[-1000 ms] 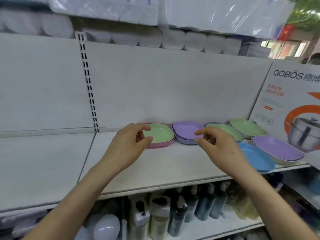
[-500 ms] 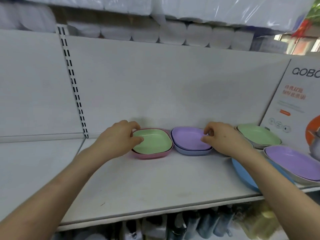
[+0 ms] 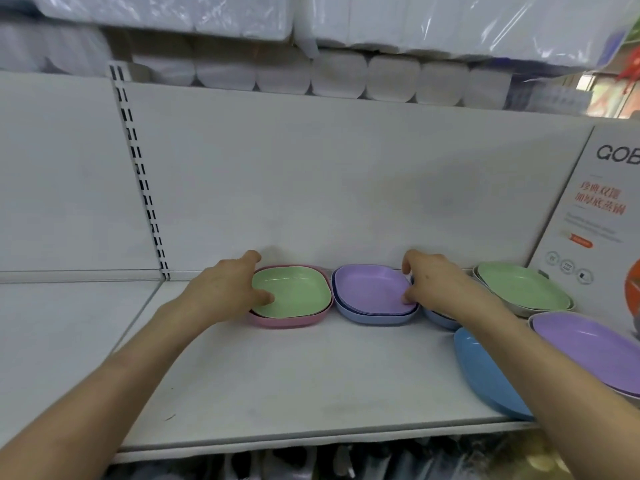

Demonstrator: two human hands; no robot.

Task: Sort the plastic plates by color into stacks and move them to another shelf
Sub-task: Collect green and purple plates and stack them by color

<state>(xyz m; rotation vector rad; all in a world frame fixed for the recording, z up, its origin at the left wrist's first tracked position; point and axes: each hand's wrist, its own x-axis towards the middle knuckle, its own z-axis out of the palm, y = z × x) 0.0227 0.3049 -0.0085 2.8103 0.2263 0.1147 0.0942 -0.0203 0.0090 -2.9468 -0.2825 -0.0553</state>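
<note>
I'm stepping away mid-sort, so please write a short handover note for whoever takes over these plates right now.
Left hand: grips the left edge of the green plate, thumb inside it; that plate sits nested in a pink plate.
Right hand: grips the right edge of the purple plate, which sits on a pale blue plate.
Further right on the shelf: second green plate, second purple plate, front blue plate.
Done: nothing sorted; stacks mix colours.
Left: restack by colour, move to another shelf.

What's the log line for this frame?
phase: grasp | left hand: grips green plate on pink plate | right hand: grips purple plate on blue plate | stacks: on shelf
</note>
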